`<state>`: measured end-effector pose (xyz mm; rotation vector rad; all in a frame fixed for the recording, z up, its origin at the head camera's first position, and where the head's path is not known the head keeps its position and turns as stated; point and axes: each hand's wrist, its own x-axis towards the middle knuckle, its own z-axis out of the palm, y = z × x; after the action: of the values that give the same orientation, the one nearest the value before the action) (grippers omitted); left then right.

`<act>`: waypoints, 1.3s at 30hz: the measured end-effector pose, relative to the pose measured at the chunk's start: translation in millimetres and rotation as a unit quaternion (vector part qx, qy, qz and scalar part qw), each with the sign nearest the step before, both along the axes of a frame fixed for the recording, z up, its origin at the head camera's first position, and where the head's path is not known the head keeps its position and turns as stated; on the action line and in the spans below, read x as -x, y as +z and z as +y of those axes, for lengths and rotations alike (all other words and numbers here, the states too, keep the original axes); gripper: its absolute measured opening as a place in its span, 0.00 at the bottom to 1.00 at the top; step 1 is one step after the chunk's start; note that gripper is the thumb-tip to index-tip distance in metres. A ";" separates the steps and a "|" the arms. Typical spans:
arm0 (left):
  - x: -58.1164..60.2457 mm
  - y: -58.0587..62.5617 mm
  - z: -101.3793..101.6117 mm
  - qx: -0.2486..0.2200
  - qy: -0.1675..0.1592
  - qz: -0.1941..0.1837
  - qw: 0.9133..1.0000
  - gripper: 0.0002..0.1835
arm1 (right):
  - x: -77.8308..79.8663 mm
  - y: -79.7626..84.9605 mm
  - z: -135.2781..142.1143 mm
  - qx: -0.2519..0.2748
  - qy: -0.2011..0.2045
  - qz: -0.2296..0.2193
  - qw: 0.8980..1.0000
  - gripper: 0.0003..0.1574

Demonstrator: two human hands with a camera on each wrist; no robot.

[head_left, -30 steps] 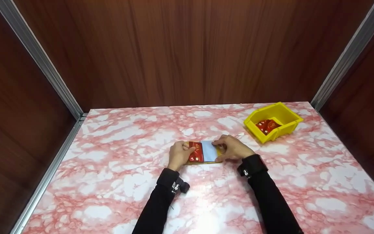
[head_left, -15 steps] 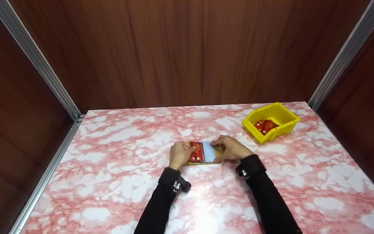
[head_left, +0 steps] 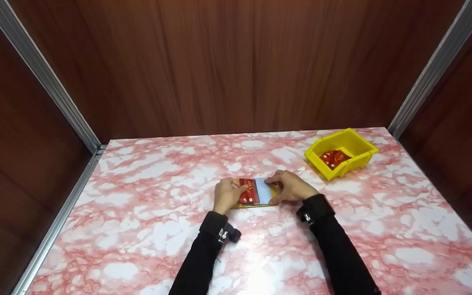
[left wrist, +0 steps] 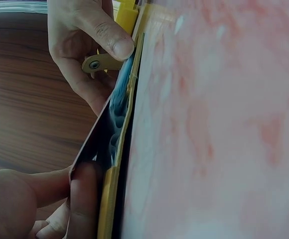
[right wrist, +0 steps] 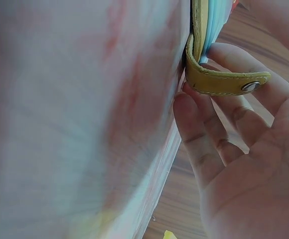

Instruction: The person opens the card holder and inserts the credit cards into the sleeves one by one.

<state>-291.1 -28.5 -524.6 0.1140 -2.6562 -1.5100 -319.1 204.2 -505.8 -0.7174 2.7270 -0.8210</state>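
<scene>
A yellow leather card holder (left wrist: 107, 199) lies opened out at the middle of the table, with clear plastic sleeves (head_left: 264, 191) inside. My left hand (head_left: 224, 196) pinches a red VIP card (head_left: 247, 198) between thumb and fingers at the holder's left side. The card's right edge meets the sleeves. On the right, my right hand (head_left: 295, 187) pinches the sleeves' edge, thumb at the near corner and index finger at the far one. In the right wrist view the holder's strap (right wrist: 216, 83) with a metal snap sticks out beside the fingers. Part of the holder is hidden under both hands.
A yellow bin (head_left: 359, 164) stands at the back right of the table, with several red cards (head_left: 334, 159) in it. The marble-patterned table (head_left: 146, 229) meets brown wood-grain panels (head_left: 219, 73) at the back and sides, with metal rails in the corners.
The left hand and the red card have shifted slightly right, toward the sleeves. The right hand keeps its place, and the head view has turned a little.
</scene>
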 end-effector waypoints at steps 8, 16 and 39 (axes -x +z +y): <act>0.7 2.4 -3.1 -0.004 -0.008 -0.007 1.000 0.08 | 0.9 -1.7 -0.6 0.006 -0.011 -0.021 1.000 0.45; 2.5 4.0 -5.9 0.013 0.005 -0.004 1.000 0.08 | 0.4 -0.1 0.0 0.011 -0.011 -0.021 1.000 0.45; 6.8 1.8 11.0 0.003 0.005 -0.026 1.000 0.13 | 1.8 0.4 -2.1 -0.002 -0.015 -0.023 1.000 0.44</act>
<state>-297.9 -17.5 -522.8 0.1676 -2.6960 -1.5173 -320.9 202.1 -505.4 -0.6514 2.7043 -0.8274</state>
